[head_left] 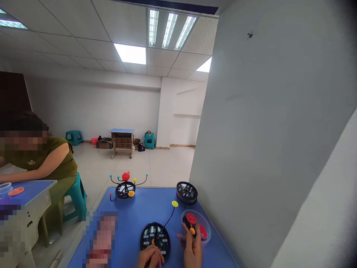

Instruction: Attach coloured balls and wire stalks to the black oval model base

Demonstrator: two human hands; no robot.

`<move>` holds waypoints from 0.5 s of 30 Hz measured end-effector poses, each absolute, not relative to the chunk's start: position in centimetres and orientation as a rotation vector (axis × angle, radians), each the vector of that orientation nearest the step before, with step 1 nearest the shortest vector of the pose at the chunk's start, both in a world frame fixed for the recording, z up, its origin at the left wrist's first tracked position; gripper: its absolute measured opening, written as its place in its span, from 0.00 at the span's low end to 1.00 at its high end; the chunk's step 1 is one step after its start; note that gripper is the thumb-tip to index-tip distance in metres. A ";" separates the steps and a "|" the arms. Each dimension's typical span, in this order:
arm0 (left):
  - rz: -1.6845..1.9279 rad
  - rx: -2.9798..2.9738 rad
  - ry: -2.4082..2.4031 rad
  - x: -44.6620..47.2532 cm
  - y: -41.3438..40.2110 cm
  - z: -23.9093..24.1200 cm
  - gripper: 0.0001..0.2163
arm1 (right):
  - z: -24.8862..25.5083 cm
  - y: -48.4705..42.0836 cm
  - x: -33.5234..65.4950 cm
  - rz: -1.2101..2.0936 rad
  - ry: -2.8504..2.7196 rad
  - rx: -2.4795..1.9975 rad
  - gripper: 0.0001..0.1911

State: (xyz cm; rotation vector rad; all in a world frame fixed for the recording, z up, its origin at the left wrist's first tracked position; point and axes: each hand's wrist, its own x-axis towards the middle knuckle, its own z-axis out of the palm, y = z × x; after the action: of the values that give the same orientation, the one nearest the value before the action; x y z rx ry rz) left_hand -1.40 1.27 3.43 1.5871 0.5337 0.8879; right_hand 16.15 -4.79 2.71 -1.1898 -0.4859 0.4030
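A black round base [147, 232] with printed labels lies in front of me on the blue table. A thin black curved arm rises from it, tipped with a yellow disc [174, 204]. My left hand [152, 257] is closed at the base's near edge, its fingers curled over it beside the orange centre. My right hand [192, 249] reaches into a clear round tub [208, 227], fingers stretched out and apart. Between its fingers shows a small orange ball [192, 231]; whether they touch it I cannot tell. Red half-balls [191, 218] and black parts lie in the tub.
An assembled planet model [125, 177] with coloured balls on curved arms stands at the table's far left. Another black disc [186, 192] sits at the far right. A grey wall [251, 156] borders the right side. At left, a person [52, 160] sits at another table.
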 end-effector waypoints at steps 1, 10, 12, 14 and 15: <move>0.880 1.558 0.539 -1.4 1.4 3.5 0.30 | 3.1 -4.9 15.9 0.396 -0.530 -1.198 0.40; 0.822 1.283 0.654 -0.8 1.4 1.6 0.33 | 4.7 -4.9 12.6 0.348 -1.407 -1.136 0.11; 0.793 1.252 0.681 -1.1 1.2 1.6 0.33 | 4.9 -4.8 12.6 0.373 -1.425 -1.108 0.10; 0.772 1.264 0.681 -1.3 1.0 2.0 0.32 | 5.2 -4.8 12.8 0.436 -1.406 -1.094 0.12; 0.776 1.281 0.680 -1.4 1.0 2.2 0.32 | 5.4 -4.9 12.9 0.474 -1.382 -1.094 0.13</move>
State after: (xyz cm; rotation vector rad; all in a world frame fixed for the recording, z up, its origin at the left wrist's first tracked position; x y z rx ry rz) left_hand -1.39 0.96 2.23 1.2813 0.6795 0.7756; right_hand 12.86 -4.88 5.38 -1.0936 -1.3817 0.4740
